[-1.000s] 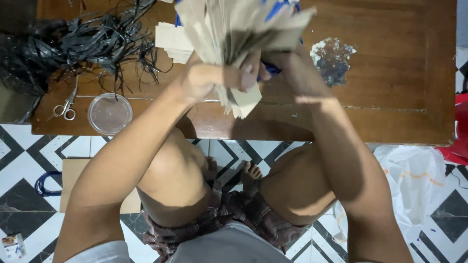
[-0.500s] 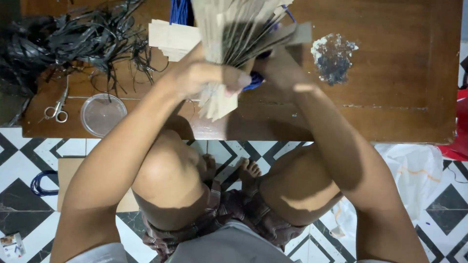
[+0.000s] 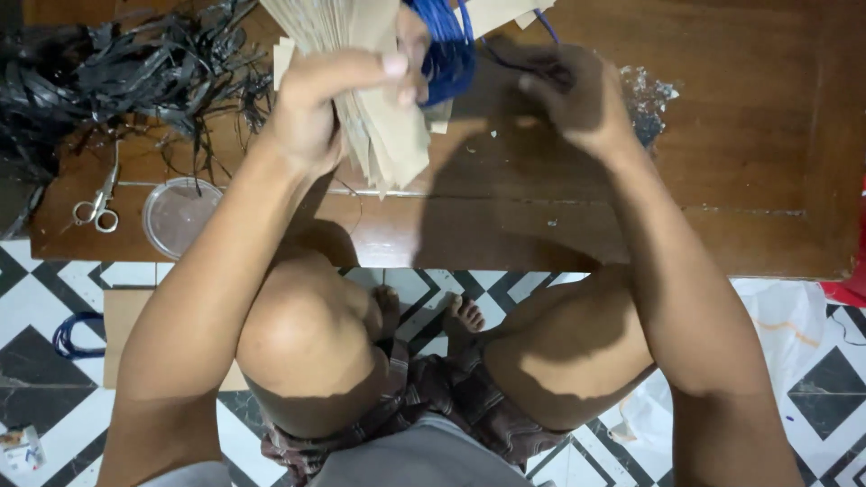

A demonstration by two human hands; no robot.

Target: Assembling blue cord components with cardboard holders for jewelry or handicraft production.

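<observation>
- While the person sits on the tiled floor (image 3: 36, 361) at a low wooden desk (image 3: 740, 162), the left hand (image 3: 316, 108) is closed tight round a thick stack of brown paper sheets (image 3: 379, 117), thumb across the front, held upright above the desk's near edge.
- The right hand (image 3: 573, 99) hovers over the middle of the desk with its fingers curled in; it is in shadow, so I cannot tell whether it grips anything — a bundle of blue cord (image 3: 446, 50) sits just beside it, between the two hands.
- Near the desk's left front corner lies a round clear dish (image 3: 176, 216); what it holds cannot be made out. Scissors (image 3: 99, 203) lie just left of it.
- A heap of black strips (image 3: 108, 72) fills the far left corner.
- A patch of silvery scraps (image 3: 649, 99) lies right of the right hand.
- Since half a second ago the right hand has let go of the stack and moved apart to the right — the left hand alone carries the sheets now.
</observation>
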